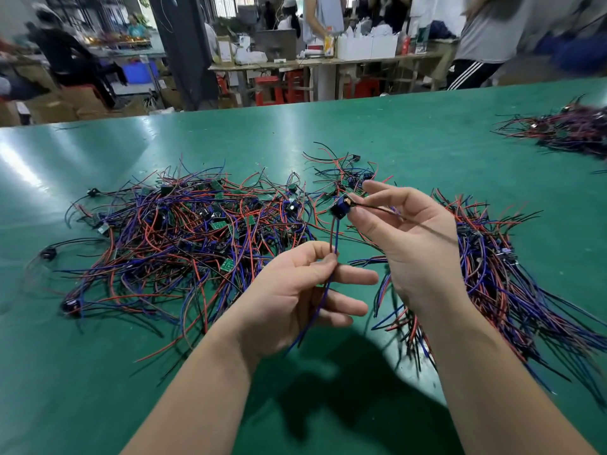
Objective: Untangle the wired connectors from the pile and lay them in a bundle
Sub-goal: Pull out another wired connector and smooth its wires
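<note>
Both our forearms (476, 372) come in from the bottom edge, bare, over the green table (98, 372), a smooth mat with a dull sheen

We see the left hand (295, 290) palm up, thumb and forefinger pinching the blue and red leads (332, 254), its other three fingers stretched out loose. Right hand (410, 244) sits higher and just beside it, thumb and forefinger tips nipping the connector (340, 210), a small dark blue blocky piece with a bit of metal on top, remaining fingers softly curled

Held up off the table between the two hands, its long axis runs near upright in the picture: connector on top, thin flexible leads dropping to the left pinch, then trailing down and left past the wrist. We note a black lead (427, 226) going off right across the right palm, blurred

Left of the hands lies the pile (184, 234): tangled red, blue and black wires, small green boards, dark plugs, all pointing every way. Right of them is the bundle (499, 274), wires roughly parallel, running from far-left to near-right. A second heap (571, 129) sits at the far right edge, blurred
</note>
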`<state>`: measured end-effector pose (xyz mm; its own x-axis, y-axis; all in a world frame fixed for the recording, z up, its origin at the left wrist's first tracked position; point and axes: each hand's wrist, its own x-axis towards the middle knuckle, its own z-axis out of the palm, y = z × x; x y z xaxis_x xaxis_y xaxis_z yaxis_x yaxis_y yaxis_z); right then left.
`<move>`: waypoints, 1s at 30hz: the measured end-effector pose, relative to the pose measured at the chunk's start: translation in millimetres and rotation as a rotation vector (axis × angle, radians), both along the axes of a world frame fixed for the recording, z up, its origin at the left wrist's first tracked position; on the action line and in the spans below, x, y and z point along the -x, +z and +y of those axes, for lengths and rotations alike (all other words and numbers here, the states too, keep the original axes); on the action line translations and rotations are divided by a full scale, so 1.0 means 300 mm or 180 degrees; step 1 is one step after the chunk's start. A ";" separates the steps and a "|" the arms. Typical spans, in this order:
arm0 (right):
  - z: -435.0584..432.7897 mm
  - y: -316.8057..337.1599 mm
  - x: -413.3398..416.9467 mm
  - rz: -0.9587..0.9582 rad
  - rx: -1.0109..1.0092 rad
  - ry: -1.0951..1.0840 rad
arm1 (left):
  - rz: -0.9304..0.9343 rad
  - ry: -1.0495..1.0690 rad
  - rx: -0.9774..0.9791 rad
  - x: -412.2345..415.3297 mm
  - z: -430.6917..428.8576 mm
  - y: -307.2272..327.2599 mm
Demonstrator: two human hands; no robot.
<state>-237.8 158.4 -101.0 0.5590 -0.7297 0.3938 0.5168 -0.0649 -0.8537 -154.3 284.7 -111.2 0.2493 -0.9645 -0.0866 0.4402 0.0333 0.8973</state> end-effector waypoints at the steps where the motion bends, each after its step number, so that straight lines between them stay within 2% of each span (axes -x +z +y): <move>1: 0.003 0.000 -0.001 -0.0031 -0.0019 -0.0076 | 0.0008 -0.0055 0.0008 0.000 0.000 -0.002; 4: 0.010 0.003 -0.012 -0.0138 -0.0271 -0.0183 | -0.0013 -0.0184 0.0007 -0.001 -0.001 -0.002; 7: 0.008 0.003 -0.015 -0.0389 -0.0663 0.0140 | -0.0038 -0.0308 -0.0033 -0.001 -0.001 -0.007; 11: 0.004 -0.002 -0.015 -0.0122 -0.0755 0.0422 | -0.0355 -0.0467 -0.0330 -0.012 0.010 -0.017; 13: 0.005 -0.008 -0.014 0.0132 -0.0718 0.0615 | -0.0482 -0.0186 -0.0465 -0.022 0.010 -0.008; 17: 0.015 -0.032 -0.019 0.0955 -0.0042 0.0778 | -0.0492 0.0761 -0.0338 -0.036 -0.014 -0.017; 20: 0.016 -0.043 -0.019 0.1367 0.1122 0.0035 | -0.0474 0.1138 -0.0351 -0.037 -0.025 -0.036; 22: 0.021 -0.039 -0.013 0.1365 0.1593 -0.0507 | -0.0263 0.1461 -0.0284 -0.044 -0.028 -0.034; 25: 0.020 -0.031 -0.004 0.0898 0.1630 -0.0963 | 0.0155 0.1844 -0.0117 -0.065 -0.026 -0.022; 27: 0.018 -0.024 -0.004 0.0984 0.1619 -0.0816 | 0.0359 0.1940 -0.0023 -0.076 -0.020 -0.015; 30: 0.027 -0.041 -0.016 0.1783 0.2042 -0.0112 | 0.0440 0.1790 0.0026 -0.071 -0.017 -0.008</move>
<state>-233.1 166.6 -113.4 0.7759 -0.4804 0.4090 0.0177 -0.6315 -0.7752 -133.0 279.7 -113.7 0.7107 -0.6878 -0.1479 0.4659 0.3026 0.8315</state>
